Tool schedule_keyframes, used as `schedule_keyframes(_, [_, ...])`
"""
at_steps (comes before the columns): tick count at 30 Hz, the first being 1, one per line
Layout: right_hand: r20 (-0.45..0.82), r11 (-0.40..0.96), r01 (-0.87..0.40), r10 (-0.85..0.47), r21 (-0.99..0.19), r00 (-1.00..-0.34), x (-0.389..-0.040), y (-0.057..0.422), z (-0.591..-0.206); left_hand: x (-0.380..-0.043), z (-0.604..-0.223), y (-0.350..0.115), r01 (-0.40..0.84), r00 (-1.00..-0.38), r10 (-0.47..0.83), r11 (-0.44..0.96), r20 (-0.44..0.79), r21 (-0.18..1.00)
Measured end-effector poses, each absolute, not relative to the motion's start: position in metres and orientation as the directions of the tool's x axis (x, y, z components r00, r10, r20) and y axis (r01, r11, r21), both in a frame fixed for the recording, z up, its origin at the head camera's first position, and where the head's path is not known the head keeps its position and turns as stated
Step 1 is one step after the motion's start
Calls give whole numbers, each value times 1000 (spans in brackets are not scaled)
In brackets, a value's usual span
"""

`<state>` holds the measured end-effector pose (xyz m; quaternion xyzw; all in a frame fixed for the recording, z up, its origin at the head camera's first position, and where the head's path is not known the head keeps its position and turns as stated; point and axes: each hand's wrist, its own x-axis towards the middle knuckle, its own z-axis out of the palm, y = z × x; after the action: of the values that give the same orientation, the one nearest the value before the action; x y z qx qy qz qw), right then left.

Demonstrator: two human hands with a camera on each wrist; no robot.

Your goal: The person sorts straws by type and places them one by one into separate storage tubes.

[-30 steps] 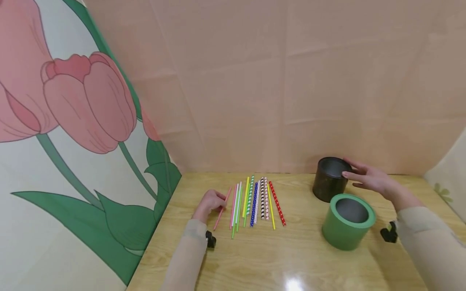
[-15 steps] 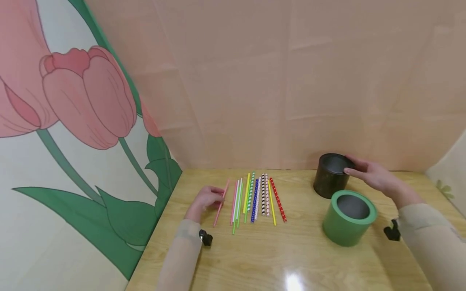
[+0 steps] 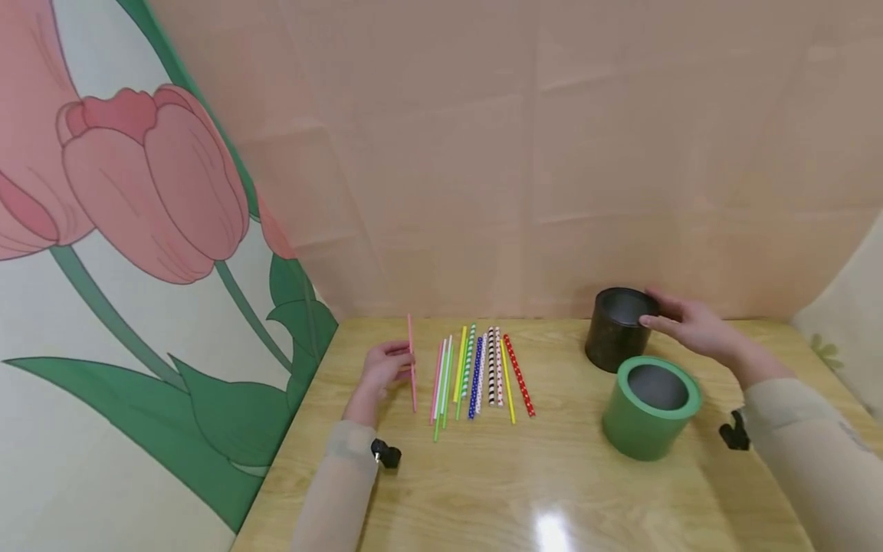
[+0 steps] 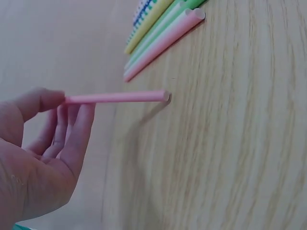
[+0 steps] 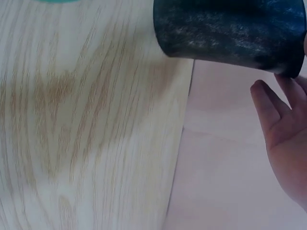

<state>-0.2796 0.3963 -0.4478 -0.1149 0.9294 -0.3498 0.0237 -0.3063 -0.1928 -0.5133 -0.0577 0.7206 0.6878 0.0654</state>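
My left hand (image 3: 381,369) pinches a pink drinking straw (image 3: 412,376) between thumb and fingers. The straw is tilted up; in the left wrist view its lower end (image 4: 160,96) is close to the table, and whether it touches I cannot tell. To the right lies a row of straws (image 3: 476,376) in plain, striped and dotted colours. At the back right stands a black cylindrical cup (image 3: 610,341). Thumb and fingers of my right hand (image 3: 700,331) hold its right side near the rim. The right wrist view shows the cup's wall (image 5: 230,33) with fingertips at its edge.
A green cylindrical holder (image 3: 641,429) with a dark inside stands in front of the black cup. Behind the wooden table (image 3: 483,483) hangs a pinkish cloth (image 3: 441,192). A tulip-printed panel (image 3: 159,192) borders the left side.
My left hand has lifted the pink straw and turned it more upright, shifting slightly left. The fingers of my right hand have closed in on the black cup's rim. The other straws lie as before.
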Motion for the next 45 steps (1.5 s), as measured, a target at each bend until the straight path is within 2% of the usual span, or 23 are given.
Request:
schedule_keyframes(5, [48, 697, -195, -224, -690, -973, -285, 395, -449, -305, -509, -193, -122, -991, -62, -13, -122, 993])
schedule_keyframes(9, [25, 722, -174, -211, -670, -977, -286, 395, -453, -305, -506, -193, -84, -991, -99, -61, -90, 995])
schedule_keyframes(18, [3, 724, -125, -168, -678, -986, -288, 388, -459, -300, -496, -180, -1, -995, -93, -180, -18, 984])
schedule_keyframes(26, [6, 725, -128, -169, -676, -986, -287, 388, -461, -296, -473, -135, 118, -993, -64, -385, 101, 916])
schedule_keyframes(31, [6, 725, -131, -173, -676, -985, -286, 390, -461, -297, -456, -99, 162, -986, -51, -455, 156, 876])
schedule_keyframes(45, [-24, 725, -111, -172, -680, -985, -289, 380, -455, -309, -418, -15, 197, -973, 26, -432, 231, 880])
